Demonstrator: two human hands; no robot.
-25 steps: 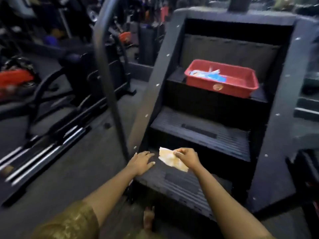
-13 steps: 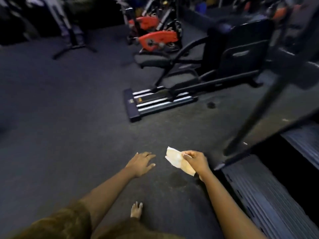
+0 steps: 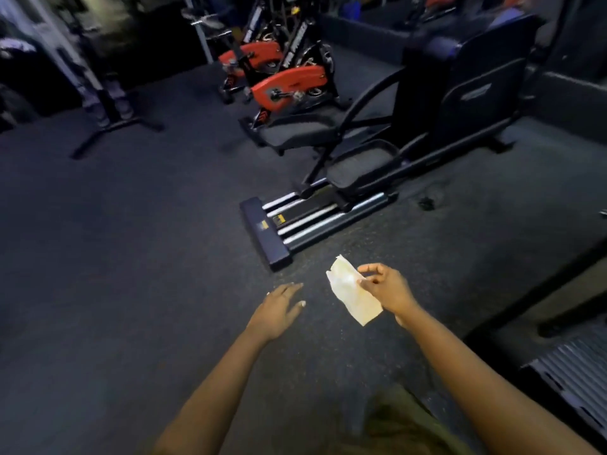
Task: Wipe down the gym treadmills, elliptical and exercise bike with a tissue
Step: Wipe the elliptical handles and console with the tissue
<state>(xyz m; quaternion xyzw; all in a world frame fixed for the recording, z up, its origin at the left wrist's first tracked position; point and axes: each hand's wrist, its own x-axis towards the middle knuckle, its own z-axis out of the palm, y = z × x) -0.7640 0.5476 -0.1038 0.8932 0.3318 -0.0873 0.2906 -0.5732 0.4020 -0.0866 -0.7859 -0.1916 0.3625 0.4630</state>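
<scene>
Person's standing on the dark gym floor [image 3: 131, 290], both arms reaching out in front. R hand [image 3: 387, 289] is pinching a crumpled pale tissue [image 3: 351, 292] btwn thumb & fingertips. The tissue's hanging in the air over the floor, on the inner side of that hand, clear of the machines. L hand [image 3: 277, 310] is hovering palm-down w/ fingers straight & relaxed, gripping nothing, near the tissue but apart from it. Black elliptical [image 3: 361, 178] is sitting just ahead, its near end close to the hands. Two red exercise bikes [image 3: 289, 87] are standing behind it. Ribbed black step [image 3: 571, 372] is showing at lower right.
</scene>
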